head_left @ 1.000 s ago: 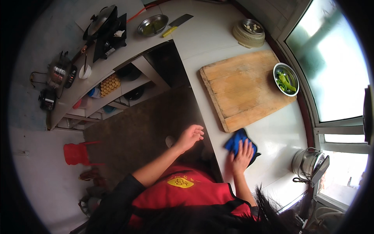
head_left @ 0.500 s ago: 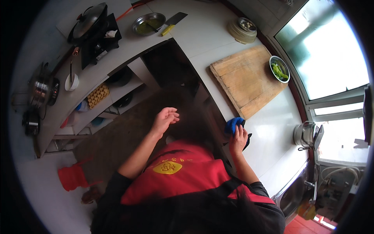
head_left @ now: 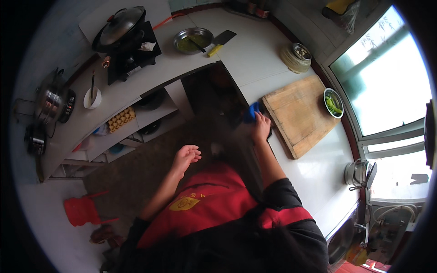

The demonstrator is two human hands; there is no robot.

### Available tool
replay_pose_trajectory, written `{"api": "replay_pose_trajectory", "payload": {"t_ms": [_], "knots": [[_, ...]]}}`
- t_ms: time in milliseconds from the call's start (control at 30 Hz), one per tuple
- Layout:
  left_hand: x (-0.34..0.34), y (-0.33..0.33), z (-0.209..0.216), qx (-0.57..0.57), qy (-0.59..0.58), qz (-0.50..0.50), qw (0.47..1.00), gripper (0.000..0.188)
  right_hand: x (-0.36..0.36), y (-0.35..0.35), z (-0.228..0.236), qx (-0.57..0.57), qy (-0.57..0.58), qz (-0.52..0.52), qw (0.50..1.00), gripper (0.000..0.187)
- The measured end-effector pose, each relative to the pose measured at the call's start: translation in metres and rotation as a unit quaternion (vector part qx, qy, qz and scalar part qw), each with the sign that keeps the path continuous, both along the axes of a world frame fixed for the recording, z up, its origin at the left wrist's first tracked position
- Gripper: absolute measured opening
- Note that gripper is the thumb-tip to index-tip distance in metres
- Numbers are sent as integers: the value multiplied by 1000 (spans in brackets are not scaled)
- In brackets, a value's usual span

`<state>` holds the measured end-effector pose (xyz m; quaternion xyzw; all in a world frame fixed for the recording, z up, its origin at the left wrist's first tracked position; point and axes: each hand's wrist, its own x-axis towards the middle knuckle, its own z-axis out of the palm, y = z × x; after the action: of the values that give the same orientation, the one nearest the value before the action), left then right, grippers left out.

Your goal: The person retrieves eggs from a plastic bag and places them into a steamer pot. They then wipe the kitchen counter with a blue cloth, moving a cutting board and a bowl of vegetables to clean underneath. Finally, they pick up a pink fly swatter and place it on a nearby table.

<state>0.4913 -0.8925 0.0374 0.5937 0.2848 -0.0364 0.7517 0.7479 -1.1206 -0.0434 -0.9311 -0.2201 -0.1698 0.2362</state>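
Note:
My right hand (head_left: 261,128) is closed around a blue and black cloth (head_left: 253,110) at the counter's front edge, by the left side of a wooden cutting board (head_left: 302,113). Part of the cloth is hidden beneath the fingers. In front of my red apron, over the floor, hovers my left hand (head_left: 185,158), open and loosely curved with nothing in it. On the board's right edge rests a metal bowl (head_left: 333,103) of green vegetables.
A cleaver (head_left: 223,42) with a yellow handle lies beside a steel bowl (head_left: 193,40) at the back. Left of them stands a lidded wok (head_left: 120,28) on a black stove. A kettle-like pot (head_left: 356,174) is at the right; a red stool (head_left: 83,210) stands lower left.
My right hand has moved forward and left along the counter edge with the cloth. My left hand has drawn back a little toward my body. The whole view has shifted slightly.

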Motion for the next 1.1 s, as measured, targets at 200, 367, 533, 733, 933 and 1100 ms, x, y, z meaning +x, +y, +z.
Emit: {"api": "replay_pose_trajectory", "payload": {"t_ms": [200, 367, 533, 733, 933, 1100], "knots": [[7, 37, 8, -5, 18, 54, 998, 24, 66, 73, 30, 156, 12, -92, 983, 41], [45, 59, 1, -29, 32, 60, 997, 26, 112, 96, -7, 317, 288, 67, 901, 31], [111, 89, 4, -35, 17, 82, 996, 26, 215, 69, 26, 387, 245, -42, 888, 20], [212, 134, 15, -78, 14, 138, 987, 27, 298, 27, -1, -26, 70, -267, 961, 41], [297, 153, 6, -57, 31, 164, 984, 31, 226, 138, 5, -97, -5, 16, 995, 53], [367, 117, -9, 161, -32, -27, 986, 39, 300, 145, 20, -88, 20, 119, 989, 52]]}}
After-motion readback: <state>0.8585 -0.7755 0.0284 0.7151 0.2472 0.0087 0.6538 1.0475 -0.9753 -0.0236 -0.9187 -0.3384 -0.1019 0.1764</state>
